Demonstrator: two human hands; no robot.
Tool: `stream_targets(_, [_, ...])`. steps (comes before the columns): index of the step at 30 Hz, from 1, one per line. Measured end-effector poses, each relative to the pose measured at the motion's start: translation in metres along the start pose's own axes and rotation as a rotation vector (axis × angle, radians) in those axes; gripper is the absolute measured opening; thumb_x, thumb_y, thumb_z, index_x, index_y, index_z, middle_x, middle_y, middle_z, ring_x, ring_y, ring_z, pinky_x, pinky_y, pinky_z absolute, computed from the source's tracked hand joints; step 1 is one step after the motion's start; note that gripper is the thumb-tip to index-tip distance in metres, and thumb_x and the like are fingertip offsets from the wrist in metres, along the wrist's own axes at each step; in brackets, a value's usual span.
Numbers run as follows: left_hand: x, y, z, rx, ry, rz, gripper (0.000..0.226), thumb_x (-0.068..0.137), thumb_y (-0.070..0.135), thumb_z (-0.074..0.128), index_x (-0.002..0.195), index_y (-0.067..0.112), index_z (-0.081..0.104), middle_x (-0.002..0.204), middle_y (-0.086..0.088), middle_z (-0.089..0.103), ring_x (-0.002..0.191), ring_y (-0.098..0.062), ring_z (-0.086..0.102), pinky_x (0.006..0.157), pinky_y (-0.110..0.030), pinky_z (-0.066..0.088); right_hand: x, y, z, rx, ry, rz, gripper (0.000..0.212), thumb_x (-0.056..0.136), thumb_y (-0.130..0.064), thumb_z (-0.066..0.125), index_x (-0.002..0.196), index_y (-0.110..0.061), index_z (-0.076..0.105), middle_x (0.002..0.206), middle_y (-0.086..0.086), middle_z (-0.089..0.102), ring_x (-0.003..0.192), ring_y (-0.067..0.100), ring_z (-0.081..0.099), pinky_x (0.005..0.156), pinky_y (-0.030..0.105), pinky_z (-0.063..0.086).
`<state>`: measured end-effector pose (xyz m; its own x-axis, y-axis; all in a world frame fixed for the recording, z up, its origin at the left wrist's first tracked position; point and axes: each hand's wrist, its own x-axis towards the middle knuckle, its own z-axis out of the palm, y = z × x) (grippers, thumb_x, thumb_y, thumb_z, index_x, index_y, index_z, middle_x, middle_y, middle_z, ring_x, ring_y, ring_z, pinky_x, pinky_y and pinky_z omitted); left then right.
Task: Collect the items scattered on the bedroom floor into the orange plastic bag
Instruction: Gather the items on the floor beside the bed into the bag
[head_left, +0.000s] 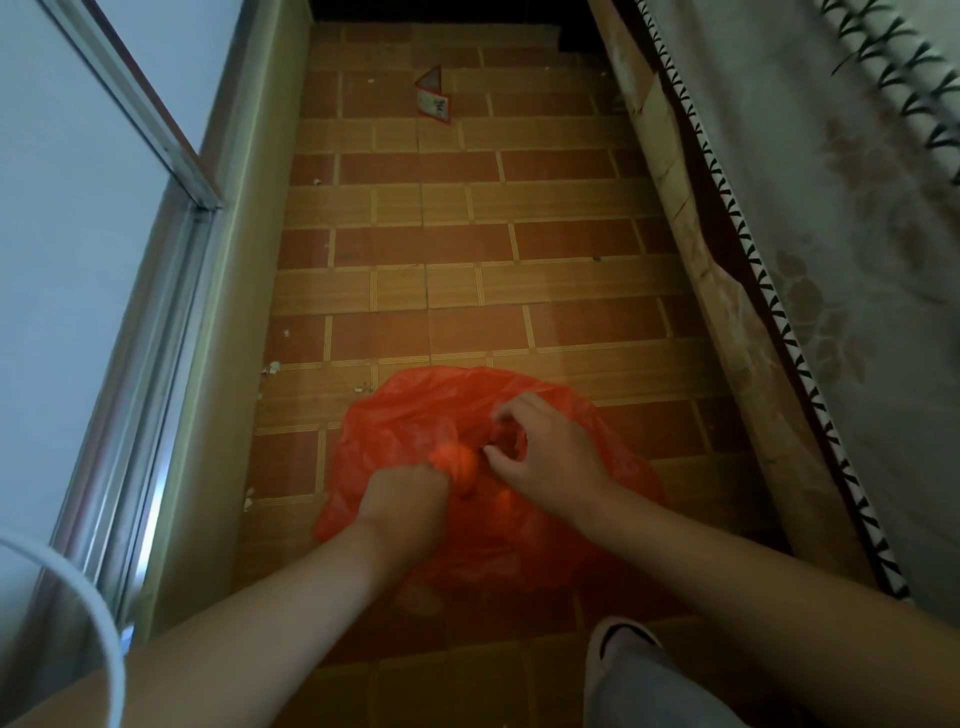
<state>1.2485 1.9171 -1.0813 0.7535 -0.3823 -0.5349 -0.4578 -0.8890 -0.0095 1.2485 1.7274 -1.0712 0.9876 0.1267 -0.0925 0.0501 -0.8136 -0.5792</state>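
Observation:
The orange plastic bag (415, 410) hangs bulging over the tiled floor in the lower middle of the head view. My left hand (402, 496) grips the bag's bunched, twisted top in a fist. My right hand (545, 452) is just to the right of it, fingers curled and pinching another bunched part of the bag's rim. What is inside the bag is hidden. Far up the floor lies a red-and-white folded card or packet (434, 98). Small white scraps (270, 369) dot the floor along the left wall.
A narrow strip of brick-pattern tiles (467, 249) runs between a wall with an aluminium window frame (150, 291) on the left and a bed with patterned cloth (810, 249) on the right. My slippered foot (621, 642) stands at the bottom right.

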Motion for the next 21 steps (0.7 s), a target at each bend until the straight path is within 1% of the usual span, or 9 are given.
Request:
stream_targets(1, [0.001,-0.002,-0.007,-0.053,0.048,-0.013,0.026,0.096,0.021,0.053,0.121,0.021,0.061,0.12,-0.003,0.068,0.106,-0.028,0.07,0.077,-0.036,0.05,0.001,0.001,-0.001,0.014,0.019,-0.004,0.022,0.086,-0.025,0.069,0.107,-0.026,0.062,0.106,-0.014,0.058,0.088,0.008,0.06,0.075,0.039,0.056])
stream_targets(3, [0.002,-0.007,-0.017,-0.137,0.137,-0.036,0.022,0.095,0.022,0.052,0.116,0.021,0.059,0.114,-0.003,0.068,0.099,-0.029,0.069,0.07,-0.035,0.044,0.003,0.003,-0.005,0.033,0.05,-0.001,0.024,0.085,-0.01,0.065,0.105,-0.023,0.063,0.106,-0.011,0.061,0.091,0.009,0.06,0.078,0.039,0.055])
stream_targets(7, [-0.003,-0.011,-0.035,-0.19,0.247,-0.078,0.019,0.098,0.026,0.05,0.114,0.019,0.057,0.11,-0.002,0.064,0.094,-0.03,0.067,0.066,-0.035,0.043,0.007,0.003,-0.016,0.038,0.095,-0.001,0.033,0.092,-0.007,0.063,0.122,-0.019,0.066,0.123,-0.003,0.068,0.112,0.012,0.063,0.093,0.025,0.051])
stream_targets(11, [-0.014,-0.023,-0.053,-0.235,0.421,-0.133,0.014,0.096,0.025,0.055,0.107,0.02,0.061,0.095,-0.001,0.067,0.08,-0.03,0.069,0.058,-0.036,0.049,0.007,0.002,-0.03,-0.013,0.112,0.034,0.028,0.09,-0.009,0.067,0.118,-0.014,0.069,0.116,0.004,0.072,0.105,0.022,0.067,0.089,0.038,0.056])
stream_targets(13, [-0.031,-0.021,-0.067,-0.328,0.509,-0.15,0.009,0.096,0.025,0.059,0.102,0.02,0.064,0.088,0.002,0.067,0.071,-0.024,0.068,0.053,-0.034,0.052,-0.008,-0.002,-0.04,-0.053,0.085,0.071,0.023,0.088,-0.009,0.068,0.111,-0.014,0.069,0.107,0.005,0.071,0.097,0.027,0.068,0.082,0.044,0.057])
stream_targets(15, [-0.057,-0.01,-0.086,-0.412,0.552,-0.164,0.01,0.098,0.025,0.062,0.105,0.021,0.067,0.085,0.006,0.067,0.066,-0.016,0.066,0.053,-0.035,0.057,-0.03,-0.013,-0.058,-0.087,0.026,0.1,0.022,0.088,-0.01,0.068,0.109,-0.014,0.07,0.103,0.005,0.07,0.092,0.028,0.068,0.078,0.047,0.058])
stream_targets(17, [-0.09,0.003,-0.107,-0.465,0.557,-0.17,0.011,0.098,0.027,0.064,0.106,0.021,0.069,0.083,0.008,0.067,0.062,-0.012,0.064,0.052,-0.033,0.058,-0.047,-0.031,-0.087,-0.05,0.019,0.127,0.022,0.088,-0.008,0.068,0.11,-0.013,0.072,0.103,0.004,0.071,0.093,0.025,0.069,0.079,0.046,0.058])
stream_targets(18, [-0.108,0.008,-0.118,-0.481,0.541,-0.169,0.01,0.098,0.027,0.064,0.105,0.021,0.069,0.082,0.008,0.066,0.061,-0.011,0.063,0.05,-0.032,0.057,-0.054,-0.042,-0.106,-0.018,0.031,0.144,0.022,0.089,-0.007,0.068,0.11,-0.013,0.073,0.104,0.003,0.071,0.094,0.022,0.068,0.081,0.043,0.059])
stream_targets(21, [-0.159,0.015,-0.162,-0.517,0.504,-0.185,0.006,0.097,0.025,0.066,0.1,0.02,0.068,0.079,0.01,0.063,0.058,-0.007,0.058,0.05,-0.025,0.053,-0.066,-0.085,-0.172,0.039,0.053,0.197,0.023,0.094,-0.007,0.064,0.113,-0.015,0.074,0.11,-0.004,0.07,0.099,0.009,0.064,0.084,0.017,0.051])
